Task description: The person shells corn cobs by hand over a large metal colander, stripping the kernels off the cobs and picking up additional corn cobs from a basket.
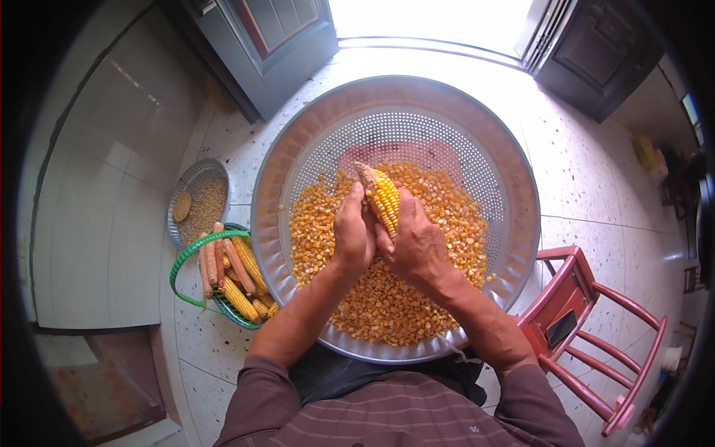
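Observation:
Between my two hands is an ear of corn (385, 204), tilted with its tip up and to the left. The tip is bare of kernels, while yellow rows still cover the side facing me. My right hand (420, 240) grips its lower right side. My left hand (354, 232) is cupped along its left side, thumb near the bare tip; its fingers are partly hidden. Below both hands, loose corn kernels (391, 313) are heaped in a large round metal basin (505, 148) with a perforated bottom.
Left of the basin, a green basket (180, 262) holds corn ears (239, 299) and stripped cobs (237, 265). Behind it stands a smaller metal pan (224, 187) of grain. A red wooden chair (567, 293) bearing a dark phone-like object (561, 327) is at right. Doors (279, 61) flank a bright doorway.

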`<action>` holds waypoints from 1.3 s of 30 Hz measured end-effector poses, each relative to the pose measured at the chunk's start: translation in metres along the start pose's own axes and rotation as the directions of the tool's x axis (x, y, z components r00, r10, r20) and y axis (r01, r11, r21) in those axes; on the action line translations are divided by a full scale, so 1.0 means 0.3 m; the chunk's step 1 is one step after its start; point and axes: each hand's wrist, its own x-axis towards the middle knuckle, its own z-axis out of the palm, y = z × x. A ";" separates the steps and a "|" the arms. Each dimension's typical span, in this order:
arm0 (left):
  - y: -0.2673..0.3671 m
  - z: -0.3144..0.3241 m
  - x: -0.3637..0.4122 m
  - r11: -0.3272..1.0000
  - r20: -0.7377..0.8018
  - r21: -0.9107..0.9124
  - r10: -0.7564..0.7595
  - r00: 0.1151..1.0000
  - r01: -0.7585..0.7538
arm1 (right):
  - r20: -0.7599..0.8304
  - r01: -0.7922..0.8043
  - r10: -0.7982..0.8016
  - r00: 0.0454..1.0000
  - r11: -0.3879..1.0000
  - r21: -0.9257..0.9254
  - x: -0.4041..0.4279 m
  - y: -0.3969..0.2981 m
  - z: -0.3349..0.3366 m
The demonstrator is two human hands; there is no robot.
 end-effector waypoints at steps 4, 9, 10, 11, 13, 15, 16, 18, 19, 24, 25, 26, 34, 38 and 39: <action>0.005 -0.003 0.000 0.990 0.064 0.124 0.052 0.997 -0.060 | 0.006 0.031 -0.031 0.999 1.000 0.000 0.005 0.016 0.007; 0.002 -0.013 -0.015 0.988 0.110 0.152 0.001 0.994 -0.018 | 0.014 0.046 -0.048 0.999 0.995 0.092 0.013 0.025 -0.009; -0.003 -0.020 -0.016 0.994 0.121 0.110 0.006 0.993 -0.019 | 0.015 0.047 -0.049 0.999 0.995 0.093 0.017 0.018 -0.019; -0.003 -0.017 -0.015 0.994 0.121 0.109 0.007 0.993 -0.020 | 0.051 -0.021 0.014 0.999 0.992 0.124 0.024 0.013 -0.033; -0.002 -0.007 -0.017 0.995 0.109 0.102 -0.011 0.994 0.000 | 0.090 -0.088 0.075 0.993 0.984 0.153 0.026 0.013 -0.035; 0.004 0.006 -0.013 0.999 0.101 0.050 -0.022 0.995 0.017 | 0.027 -0.045 0.043 0.999 0.994 0.100 0.020 0.023 -0.021; 0.005 0.010 -0.011 0.999 0.093 -0.002 -0.033 0.995 0.033 | 0.026 -0.046 0.044 0.999 0.994 0.100 0.021 0.027 -0.019; 0.002 0.005 -0.011 0.994 0.094 0.108 -0.022 0.995 0.012 | 0.006 -0.024 0.024 1.000 0.992 0.122 0.020 0.030 -0.014; 0.001 0.003 -0.011 0.977 0.097 0.215 -0.010 0.995 -0.011 | 0.004 -0.027 0.027 1.000 0.992 0.123 0.020 0.031 -0.012; 0.020 0.006 -0.011 0.966 0.178 0.259 -0.033 0.983 -0.015 | 0.025 -0.005 0.002 1.000 0.991 0.136 0.027 0.040 -0.022; 0.022 0.001 -0.011 0.973 0.198 0.228 -0.060 0.978 0.013 | 0.026 -0.005 0.001 1.000 0.991 0.134 0.026 0.039 -0.023; 0.023 -0.002 -0.011 0.974 0.197 0.226 -0.057 0.979 0.011 | 0.037 -0.013 0.008 0.999 0.990 0.142 0.027 0.038 -0.024; 0.042 -0.004 -0.013 0.981 0.277 0.192 -0.076 0.958 0.022 | 0.050 -0.016 0.007 0.999 0.985 0.169 0.028 0.041 -0.028; 0.049 -0.001 -0.015 0.985 0.299 0.172 -0.074 0.951 0.022 | 0.059 -0.045 0.033 0.998 0.974 0.224 0.031 0.033 -0.039; 0.055 0.020 -0.022 0.989 0.280 0.145 -0.066 0.958 0.026 | 0.092 -0.112 0.090 0.992 0.957 0.267 0.032 0.031 -0.044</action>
